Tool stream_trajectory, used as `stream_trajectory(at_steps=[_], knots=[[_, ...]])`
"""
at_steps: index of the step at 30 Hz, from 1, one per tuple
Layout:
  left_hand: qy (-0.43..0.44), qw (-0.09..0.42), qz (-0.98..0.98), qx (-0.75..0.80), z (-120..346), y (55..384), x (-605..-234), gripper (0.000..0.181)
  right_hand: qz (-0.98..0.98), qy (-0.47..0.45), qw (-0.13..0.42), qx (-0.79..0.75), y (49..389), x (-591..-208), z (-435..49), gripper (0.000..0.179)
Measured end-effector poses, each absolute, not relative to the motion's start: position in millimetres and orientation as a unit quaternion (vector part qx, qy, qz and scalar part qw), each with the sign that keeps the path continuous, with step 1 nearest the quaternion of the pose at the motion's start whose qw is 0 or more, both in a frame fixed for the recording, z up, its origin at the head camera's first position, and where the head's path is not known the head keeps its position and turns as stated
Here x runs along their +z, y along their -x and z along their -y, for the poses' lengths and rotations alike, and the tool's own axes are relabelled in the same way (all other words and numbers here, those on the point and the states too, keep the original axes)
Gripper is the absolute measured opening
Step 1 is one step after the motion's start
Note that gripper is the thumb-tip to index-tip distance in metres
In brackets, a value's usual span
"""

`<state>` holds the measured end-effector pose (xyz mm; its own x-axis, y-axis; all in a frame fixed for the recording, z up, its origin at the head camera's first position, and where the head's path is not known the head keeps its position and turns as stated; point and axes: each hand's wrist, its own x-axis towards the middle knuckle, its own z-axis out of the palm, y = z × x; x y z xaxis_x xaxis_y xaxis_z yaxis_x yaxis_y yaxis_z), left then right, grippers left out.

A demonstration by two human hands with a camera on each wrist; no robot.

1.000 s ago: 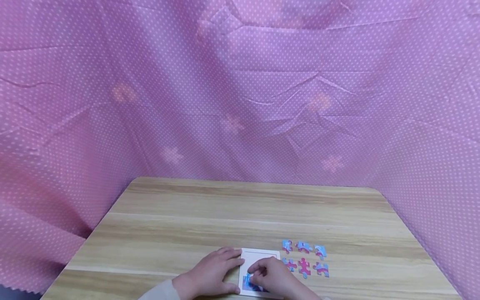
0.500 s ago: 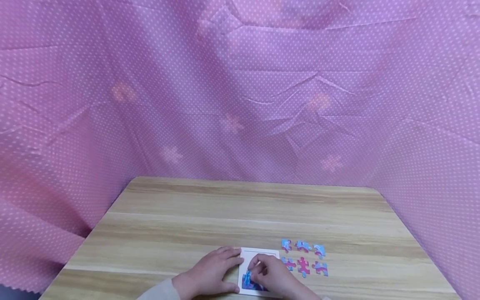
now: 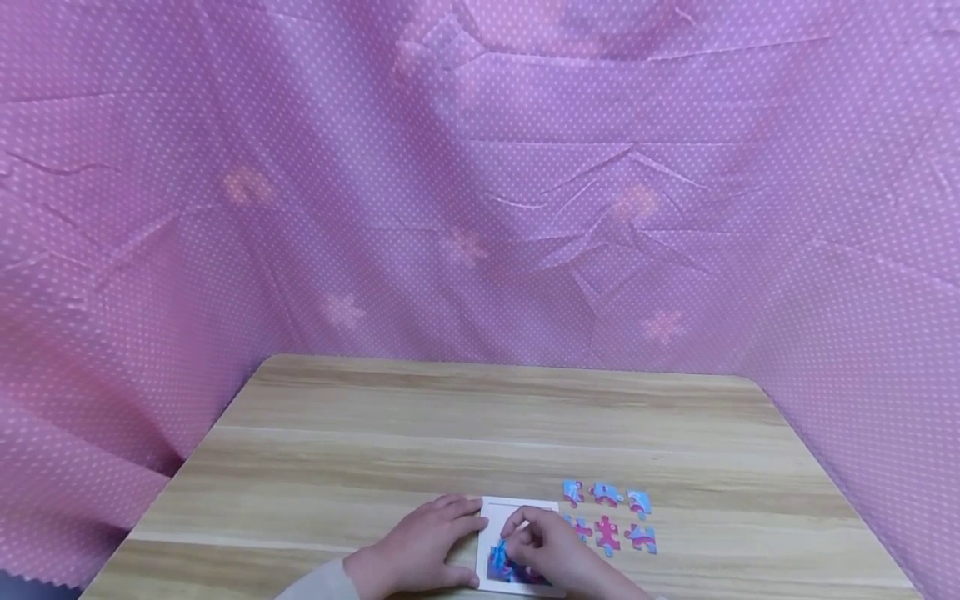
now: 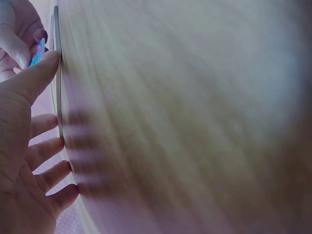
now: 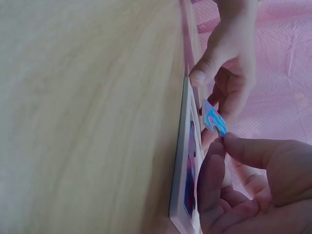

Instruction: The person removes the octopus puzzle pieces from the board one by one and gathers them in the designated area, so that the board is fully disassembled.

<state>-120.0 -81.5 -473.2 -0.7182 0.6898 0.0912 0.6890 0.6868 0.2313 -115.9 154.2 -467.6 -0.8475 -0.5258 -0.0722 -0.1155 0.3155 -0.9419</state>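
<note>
In the head view a white-framed jigsaw tray (image 3: pixel 517 502) lies near the table's front edge, with a blue-purple picture (image 3: pixel 519 575) along its near part. My left hand (image 3: pixel 416 546) rests at the tray's left side, fingers spread, with thumb and fingertips touching its edge. Over the tray, my right hand (image 3: pixel 551 546) pinches a blue and pink puzzle piece (image 5: pixel 213 117) between thumb and index finger. The right wrist view shows that piece tilted and raised off the tray surface. Part of the tray is hidden under the right hand.
Several loose puzzle pieces, including a pink one (image 3: pixel 607 533) and a blue one (image 3: pixel 639 502), lie in two rows right of the tray. The wooden table (image 3: pixel 375 442) extends beyond. A pink dotted cloth (image 3: pixel 480 208) hangs around its back and sides.
My right hand has shifted slightly away and to the right, lifting the puzzle piece a little from the tray's near left corner. The left hand has stayed put.
</note>
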Motion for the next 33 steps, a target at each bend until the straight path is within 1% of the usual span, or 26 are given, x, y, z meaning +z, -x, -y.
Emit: stream_trajectory(at_steps=[6,11,16,20,28,33], knots=[[-0.372,0.006,-0.920,0.125,81.5,118.7,-472.6,0.071,-0.785,0.191,0.196,-0.556,115.5,-465.2,-169.7,0.010],[-0.366,0.021,-0.922,0.126,80.6,119.0,-471.7,0.071,-0.792,0.177,0.191,-0.552,114.8,-467.4,-192.7,0.012],[-0.366,0.024,-0.922,0.122,80.7,119.3,-471.6,0.071,-0.799,0.172,0.188,-0.545,114.3,-470.1,-216.3,0.016],[-0.367,0.024,-0.922,0.122,81.2,120.2,-472.4,0.070,-0.802,0.159,0.196,-0.542,113.2,-469.0,-230.7,0.017],[-0.370,0.020,-0.920,0.126,82.3,124.8,-475.9,0.070,-0.812,0.157,0.202,-0.524,115.0,-471.0,-244.6,0.010],[-0.372,0.018,-0.920,0.125,82.6,127.9,-477.1,0.070,-0.819,0.160,0.191,-0.517,116.8,-472.8,-244.9,0.010]])
